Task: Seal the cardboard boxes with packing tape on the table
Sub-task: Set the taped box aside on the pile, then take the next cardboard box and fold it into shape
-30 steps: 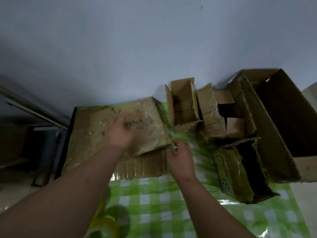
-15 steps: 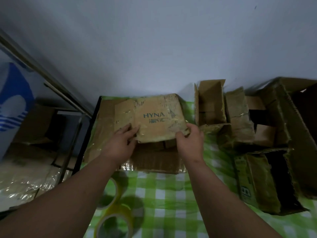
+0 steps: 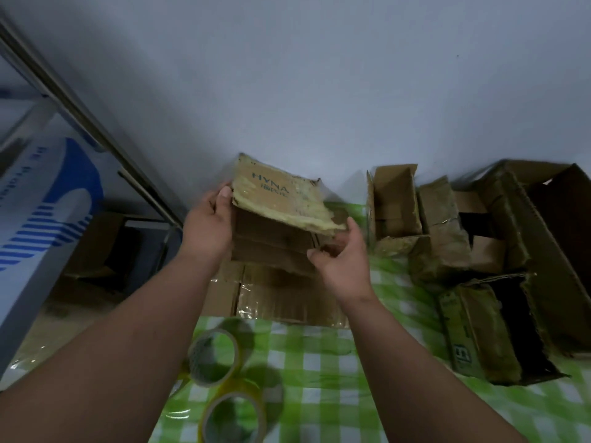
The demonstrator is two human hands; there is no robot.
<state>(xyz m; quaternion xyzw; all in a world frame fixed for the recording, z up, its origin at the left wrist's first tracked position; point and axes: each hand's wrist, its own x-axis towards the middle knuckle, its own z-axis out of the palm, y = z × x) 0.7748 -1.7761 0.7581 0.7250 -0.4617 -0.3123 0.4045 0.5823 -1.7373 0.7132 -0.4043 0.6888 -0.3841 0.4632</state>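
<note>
**Both hands lift a flattened HYNA box above the table**

Left hand [image 3: 208, 227] grips the left edge of the flattened cardboard box [image 3: 278, 203], thumb on the printed face beside the blue HYNA lettering and the palm against its underside. Right hand [image 3: 340, 262] holds the box's lower right corner, fingers curled under the ragged, tape-covered flap. The box is raised and tilted, its printed side facing up and away, clear of the cardboard sheet [image 3: 281, 298] lying flat below it on the green checked tablecloth [image 3: 323, 372].

Two tape rolls sit near the front edge: one clear roll [image 3: 213, 358] leaning on its side, and a yellowish roll [image 3: 235, 417] just in front, touching it. To the right stand several open, worn boxes: a small upright one [image 3: 395, 203], a large dark one [image 3: 550, 235] by the wall, and another lying on its side [image 3: 492, 334].
</note>
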